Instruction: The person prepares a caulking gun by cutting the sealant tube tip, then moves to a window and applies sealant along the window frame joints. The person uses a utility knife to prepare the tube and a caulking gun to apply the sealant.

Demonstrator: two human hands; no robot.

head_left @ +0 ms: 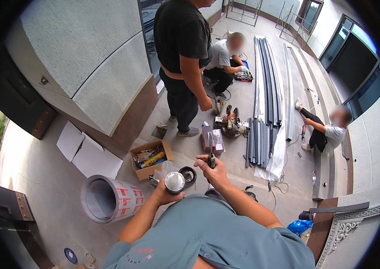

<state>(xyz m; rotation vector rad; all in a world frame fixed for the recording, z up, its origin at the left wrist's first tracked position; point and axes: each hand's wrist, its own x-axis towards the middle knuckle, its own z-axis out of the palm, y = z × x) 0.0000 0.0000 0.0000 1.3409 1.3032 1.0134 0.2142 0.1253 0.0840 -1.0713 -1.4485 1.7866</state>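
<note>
Head view: left hand (163, 194) curls around a pale-topped can (174, 181); right hand (217, 174) closes on a slim tool (211, 158).
Can sits inside the left grip, top upward; tool points forward from the right.

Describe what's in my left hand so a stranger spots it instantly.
Start at the bluish shirt at the lower edge. Follow the left forearm to the left hand, which grips a container. Its pale round top distinguishes it from the dark round object to its right.
</note>
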